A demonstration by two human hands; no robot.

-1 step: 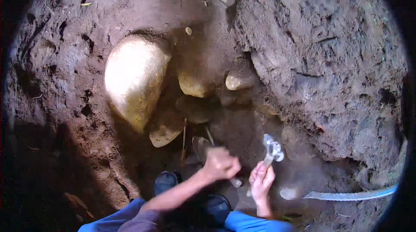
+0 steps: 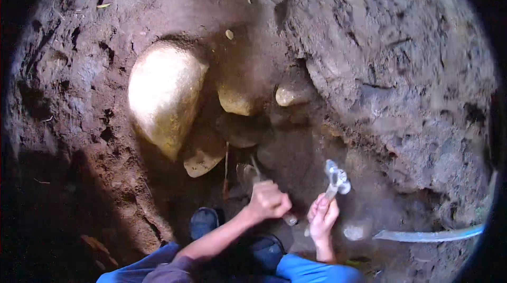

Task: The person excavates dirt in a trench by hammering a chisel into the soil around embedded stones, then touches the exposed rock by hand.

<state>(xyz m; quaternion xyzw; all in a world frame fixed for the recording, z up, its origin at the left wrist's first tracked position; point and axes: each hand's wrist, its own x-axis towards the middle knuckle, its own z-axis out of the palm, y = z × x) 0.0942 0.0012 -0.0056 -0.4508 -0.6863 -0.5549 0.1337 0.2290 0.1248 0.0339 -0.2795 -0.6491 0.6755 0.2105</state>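
My left hand (image 2: 269, 200) is closed in a fist around a metal chisel (image 2: 291, 220). Its blunt end sticks out below the fist, and its thin shaft runs up and away toward the dark soil and rocks. To the right, my right hand (image 2: 323, 217) grips a hammer (image 2: 337, 178) by its handle. The hammer's metal head points up, apart from the chisel. Beyond the left fist the chisel's tip is hard to make out in the shadow.
A large pale boulder (image 2: 166, 93) juts from the earth at left. Smaller stones (image 2: 237, 100) (image 2: 289, 96) (image 2: 203, 162) sit around the hollow. A thin stick (image 2: 226, 169) stands near my shoe (image 2: 204, 222). A pale blue strip (image 2: 428, 236) lies at right, beside a grey stone (image 2: 355, 232).
My right hand and the hammer have shifted slightly up and to the right. The left fist stays almost in place on the chisel.
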